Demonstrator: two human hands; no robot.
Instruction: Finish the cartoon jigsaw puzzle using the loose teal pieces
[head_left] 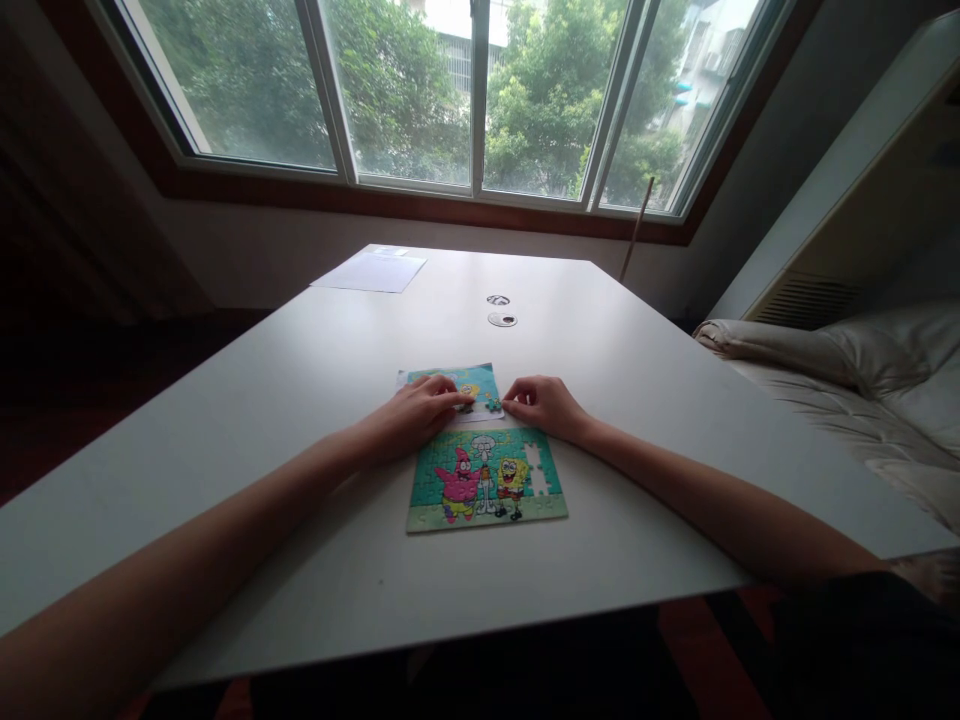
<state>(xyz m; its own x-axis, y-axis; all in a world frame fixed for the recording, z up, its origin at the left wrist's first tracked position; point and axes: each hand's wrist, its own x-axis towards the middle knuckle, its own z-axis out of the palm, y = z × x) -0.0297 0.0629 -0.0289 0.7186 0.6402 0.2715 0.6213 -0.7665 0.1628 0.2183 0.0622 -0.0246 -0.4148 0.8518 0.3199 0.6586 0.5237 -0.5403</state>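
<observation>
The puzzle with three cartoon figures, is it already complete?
No, a white gap shows in the puzzle, just right of the yellow figure.

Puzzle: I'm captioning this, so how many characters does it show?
3 on the puzzle: pink figure left, pale figure middle, yellow figure right of it; the gap could lack more.

Puzzle — teal, pink, yellow; loose piece — greenish, perhaps.

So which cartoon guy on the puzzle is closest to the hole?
The yellow figure, rightmost of the three, beside the white gap; the tall pale figure and pink figure stand farther left.
</observation>
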